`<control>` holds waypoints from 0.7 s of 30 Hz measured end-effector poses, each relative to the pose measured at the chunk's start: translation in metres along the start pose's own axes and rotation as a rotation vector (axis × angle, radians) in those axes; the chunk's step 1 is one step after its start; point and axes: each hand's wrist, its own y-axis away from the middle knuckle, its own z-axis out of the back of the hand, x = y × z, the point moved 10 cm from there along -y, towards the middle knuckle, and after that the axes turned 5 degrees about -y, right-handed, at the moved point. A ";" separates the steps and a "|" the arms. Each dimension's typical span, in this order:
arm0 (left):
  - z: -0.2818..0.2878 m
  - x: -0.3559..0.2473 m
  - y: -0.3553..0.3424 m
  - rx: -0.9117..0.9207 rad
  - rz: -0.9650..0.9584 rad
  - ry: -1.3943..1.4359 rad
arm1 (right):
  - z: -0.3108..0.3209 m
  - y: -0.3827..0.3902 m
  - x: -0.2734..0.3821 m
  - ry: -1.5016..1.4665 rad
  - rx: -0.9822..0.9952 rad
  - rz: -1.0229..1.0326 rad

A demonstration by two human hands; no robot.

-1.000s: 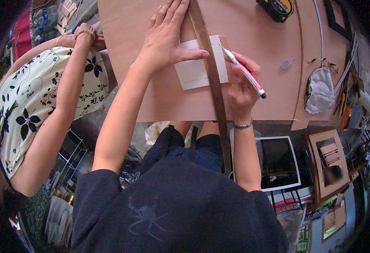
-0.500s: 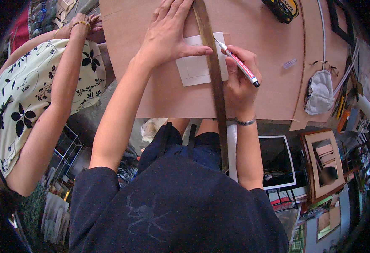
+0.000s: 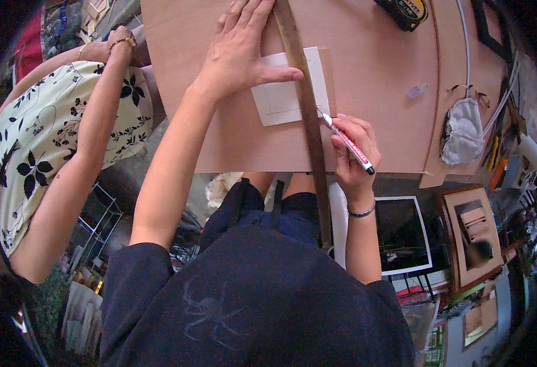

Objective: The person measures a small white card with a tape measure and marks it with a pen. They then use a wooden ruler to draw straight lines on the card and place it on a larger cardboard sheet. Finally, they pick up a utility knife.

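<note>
A white square card [image 3: 279, 101] with thin drawn lines lies on the pinkish-brown board [image 3: 384, 73]. Across it runs a long, narrow brown straightedge [image 3: 310, 122], its near end reaching past the board's edge toward my body. Flat and spread, my left hand [image 3: 239, 52] rests left of the straightedge, thumb tip against it and fingertips by its far end. My right hand [image 3: 355, 156] grips a white marker pen [image 3: 349, 144] with red print and a black end. The pen's tip is at the card's right edge, close beside the straightedge.
A yellow-black tape measure [image 3: 408, 12] lies at the far right, with a small clear plastic piece [image 3: 417, 90] nearer. A white cloth mask [image 3: 464, 131] is at the board's right. At left stands a person in a floral top [image 3: 48, 134]. Frames [image 3: 473, 235] lean below right.
My right hand has drawn the marker toward me along the straightedge, from near the card's top to lower down its right side. My left hand stays nearly in place.
</note>
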 end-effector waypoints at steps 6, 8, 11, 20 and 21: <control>-0.003 -0.002 -0.005 0.021 -0.008 0.047 | 0.011 -0.001 0.004 -0.045 -0.042 0.079; 0.000 -0.004 -0.006 -0.034 -0.033 0.042 | 0.033 0.007 -0.006 -0.055 -0.206 0.050; 0.004 0.000 -0.002 -0.176 -0.101 0.059 | 0.081 -0.007 -0.013 0.149 -0.377 0.039; 0.046 0.005 0.036 -0.549 0.097 0.518 | 0.104 -0.060 -0.053 0.499 -0.401 -0.129; 0.041 -0.004 0.044 -0.491 0.182 0.634 | 0.102 -0.059 -0.053 0.480 -0.384 -0.141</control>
